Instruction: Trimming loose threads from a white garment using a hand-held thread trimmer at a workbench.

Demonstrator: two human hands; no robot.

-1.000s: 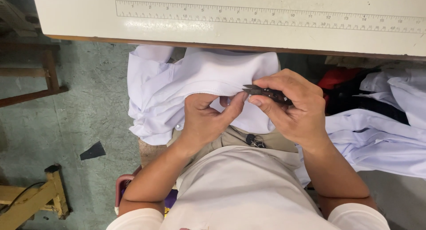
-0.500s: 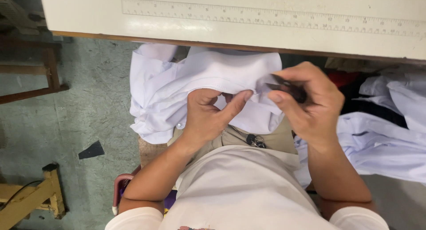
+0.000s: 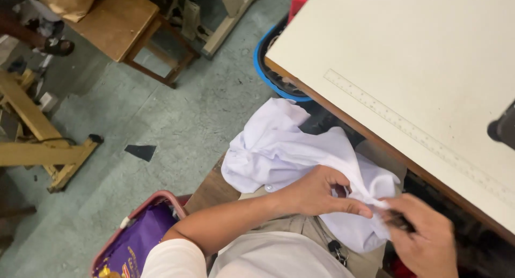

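Note:
A crumpled white garment (image 3: 289,149) lies in my lap, below the table's edge. My left hand (image 3: 319,192) pinches a fold of it between thumb and forefinger. My right hand (image 3: 424,240) is just to the right, closed around a small dark tool (image 3: 399,220) whose tip meets the cloth at the pinched spot. The tool is blurred and mostly hidden in the fingers.
A cream worktable (image 3: 418,68) with a printed ruler strip (image 3: 418,136) fills the upper right. A blue-rimmed tub (image 3: 268,77) stands under its corner. A pink basket with a purple bag (image 3: 134,240) is at my left. Wooden stool (image 3: 123,26) and wooden frames stand on the green floor.
The view has swung left and tilted, so the table now runs diagonally. My hands stay together on the white garment, with the right hand lower and nearer to me.

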